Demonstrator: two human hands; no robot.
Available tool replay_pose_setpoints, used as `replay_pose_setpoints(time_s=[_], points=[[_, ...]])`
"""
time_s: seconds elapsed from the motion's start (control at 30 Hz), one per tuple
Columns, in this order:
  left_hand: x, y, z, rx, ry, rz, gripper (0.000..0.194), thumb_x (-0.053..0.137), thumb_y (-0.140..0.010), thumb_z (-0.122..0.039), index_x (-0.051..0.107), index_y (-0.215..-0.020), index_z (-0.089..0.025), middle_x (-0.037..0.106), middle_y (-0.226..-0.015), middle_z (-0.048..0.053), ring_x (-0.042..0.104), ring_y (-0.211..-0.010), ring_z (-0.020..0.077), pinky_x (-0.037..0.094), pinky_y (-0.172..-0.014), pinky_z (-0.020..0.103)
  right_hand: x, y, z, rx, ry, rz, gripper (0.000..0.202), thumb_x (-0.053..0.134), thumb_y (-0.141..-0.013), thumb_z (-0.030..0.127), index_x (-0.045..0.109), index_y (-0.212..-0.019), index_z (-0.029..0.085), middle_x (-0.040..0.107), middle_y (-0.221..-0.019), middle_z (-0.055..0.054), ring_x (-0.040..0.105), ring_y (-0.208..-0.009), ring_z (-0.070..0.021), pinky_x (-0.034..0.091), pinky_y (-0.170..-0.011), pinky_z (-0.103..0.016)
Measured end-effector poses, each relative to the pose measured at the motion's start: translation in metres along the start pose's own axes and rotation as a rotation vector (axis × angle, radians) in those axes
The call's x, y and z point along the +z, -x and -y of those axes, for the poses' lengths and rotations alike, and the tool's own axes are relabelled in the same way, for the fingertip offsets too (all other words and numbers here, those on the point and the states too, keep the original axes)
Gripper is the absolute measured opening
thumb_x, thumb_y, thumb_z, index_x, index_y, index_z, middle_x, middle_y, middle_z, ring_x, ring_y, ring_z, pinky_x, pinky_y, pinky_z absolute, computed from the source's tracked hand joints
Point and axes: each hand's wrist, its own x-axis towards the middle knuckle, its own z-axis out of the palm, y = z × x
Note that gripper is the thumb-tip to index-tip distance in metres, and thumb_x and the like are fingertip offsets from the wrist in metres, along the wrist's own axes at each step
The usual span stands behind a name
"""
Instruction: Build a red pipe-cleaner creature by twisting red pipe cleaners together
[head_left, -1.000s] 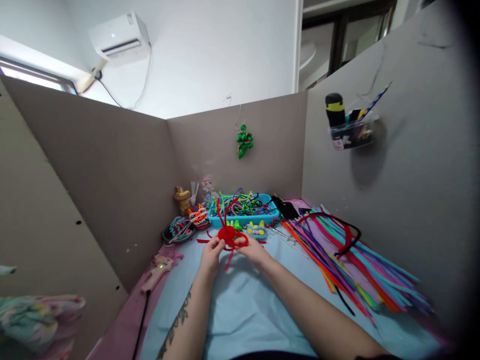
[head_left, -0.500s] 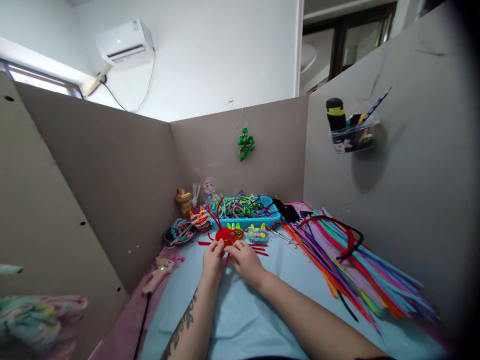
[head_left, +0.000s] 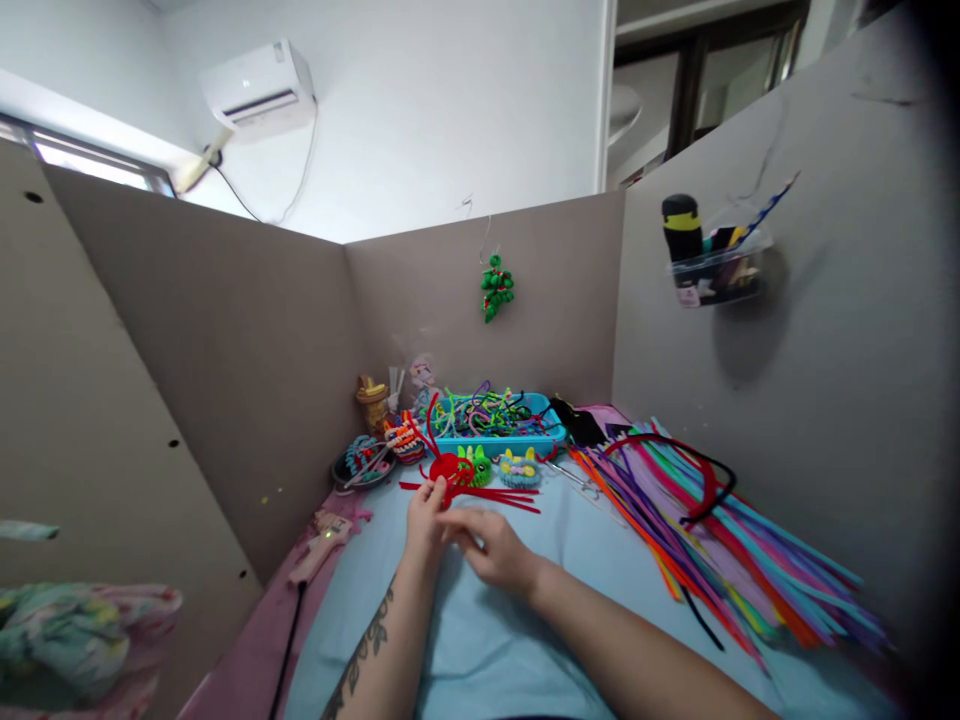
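A red pipe-cleaner figure [head_left: 448, 466], with a rounded coiled body and long stems sticking up from it, is pinched between the thumb and fingers of my left hand [head_left: 426, 520]. My right hand [head_left: 491, 545] is closed just below it, its fingertips close against my left hand; what they grip, if anything, is hidden. Several loose red pipe cleaners [head_left: 506, 496] lie on the blue cloth just behind my hands. Beyond the figure sit a green pipe-cleaner animal [head_left: 474, 466] and a blue and yellow one [head_left: 519, 467].
A blue tray [head_left: 495, 446] of tangled pipe cleaners stands at the back. Bundled coloured pipe cleaners [head_left: 720, 530] spread along the right, near scissors [head_left: 574, 474]. At left are a dark bowl [head_left: 363, 470] and a pink corded glue gun [head_left: 321, 552]. Grey panels [head_left: 480, 350] enclose the table.
My right hand has drawn down off the red figure toward me, its fingers curling closed. My left hand keeps its pinch on the figure. The view has shifted slightly.
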Motion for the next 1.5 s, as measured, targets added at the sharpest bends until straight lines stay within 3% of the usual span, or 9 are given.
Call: replay_pose_setpoints(time_s=[0.1, 0.2, 0.33, 0.47, 0.8, 1.1, 1.27, 1.5], points=[[0.003, 0.002, 0.003, 0.021, 0.100, 0.065, 0.029, 0.069, -0.062, -0.041, 0.056, -0.063, -0.015, 0.058, -0.062, -0.001, 0.050, -0.059, 0.0099, 0.039, -0.060, 0.022, -0.009, -0.005, -0.018, 0.227, 0.101, -0.367, 0.020, 0.044, -0.082, 0.017, 0.060, -0.093, 0.022, 0.063, -0.087, -0.006, 0.057, -0.081, -0.0177, 0.045, -0.072, -0.030], [0.005, 0.002, 0.005, 0.024, 0.088, 0.102, 0.026, 0.069, -0.064, -0.038, 0.058, -0.063, -0.014, 0.059, -0.062, 0.000, 0.050, -0.059, 0.0098, 0.039, -0.060, 0.022, -0.016, -0.009, -0.034, 0.317, 0.162, -0.485, 0.011, 0.050, -0.080, 0.020, 0.060, -0.082, 0.021, 0.058, -0.079, -0.004, 0.054, -0.075, -0.0181, 0.044, -0.067, -0.030], [0.006, 0.004, 0.004, 0.028, 0.056, 0.140, 0.027, 0.069, -0.063, -0.039, 0.060, -0.063, -0.014, 0.060, -0.063, 0.001, 0.052, -0.059, 0.0111, 0.039, -0.061, 0.023, -0.020, -0.011, -0.041, 0.307, 0.171, -0.466, 0.012, 0.057, -0.074, 0.018, 0.062, -0.084, 0.022, 0.057, -0.085, -0.004, 0.053, -0.081, -0.0190, 0.043, -0.072, -0.032], [0.006, 0.005, 0.004, 0.031, 0.003, 0.173, 0.029, 0.069, -0.063, -0.040, 0.063, -0.068, -0.013, 0.062, -0.066, 0.002, 0.054, -0.062, 0.0126, 0.040, -0.063, 0.024, -0.021, -0.011, -0.043, 0.298, 0.141, -0.448, 0.008, 0.056, -0.074, 0.017, 0.063, -0.074, 0.021, 0.056, -0.079, -0.003, 0.053, -0.079, -0.0178, 0.043, -0.073, -0.031], [0.007, 0.008, 0.004, -0.002, -0.014, 0.215, 0.026, 0.071, -0.061, -0.037, 0.063, -0.067, -0.013, 0.065, -0.068, 0.003, 0.055, -0.065, 0.0138, 0.041, -0.067, 0.026, -0.026, -0.011, -0.059, 0.425, 0.103, -0.481, 0.004, 0.060, -0.066, 0.021, 0.064, -0.065, 0.021, 0.059, -0.066, -0.001, 0.050, -0.059, -0.0141, 0.040, -0.056, -0.026], [0.010, 0.010, -0.002, 0.077, -0.097, 0.186, 0.027, 0.074, -0.057, -0.034, 0.068, -0.072, -0.012, 0.069, -0.078, 0.008, 0.060, -0.077, 0.0202, 0.043, -0.073, 0.029, -0.011, -0.006, -0.061, 0.470, 0.054, -0.562, 0.007, 0.059, -0.068, 0.024, 0.066, -0.067, 0.021, 0.064, -0.074, -0.003, 0.057, -0.076, -0.0192, 0.043, -0.070, -0.031], [0.010, 0.009, 0.002, 0.116, -0.112, 0.166, 0.029, 0.072, -0.059, -0.034, 0.069, -0.077, -0.012, 0.069, -0.077, 0.007, 0.060, -0.075, 0.0194, 0.043, -0.075, 0.030, -0.004, -0.005, -0.067, 0.559, -0.114, -0.653, 0.009, 0.064, -0.066, 0.030, 0.069, -0.068, 0.022, 0.063, -0.088, -0.006, 0.055, -0.091, -0.0222, 0.041, -0.083, -0.035], [0.008, 0.008, 0.005, 0.110, -0.117, 0.194, 0.028, 0.070, -0.062, -0.035, 0.067, -0.079, -0.013, 0.069, -0.082, 0.007, 0.059, -0.077, 0.0190, 0.042, -0.074, 0.028, -0.003, -0.003, -0.069, 0.676, -0.254, -0.606, 0.013, 0.067, -0.064, 0.033, 0.070, -0.067, 0.021, 0.057, -0.106, -0.007, 0.047, -0.109, -0.0250, 0.033, -0.095, -0.035]])
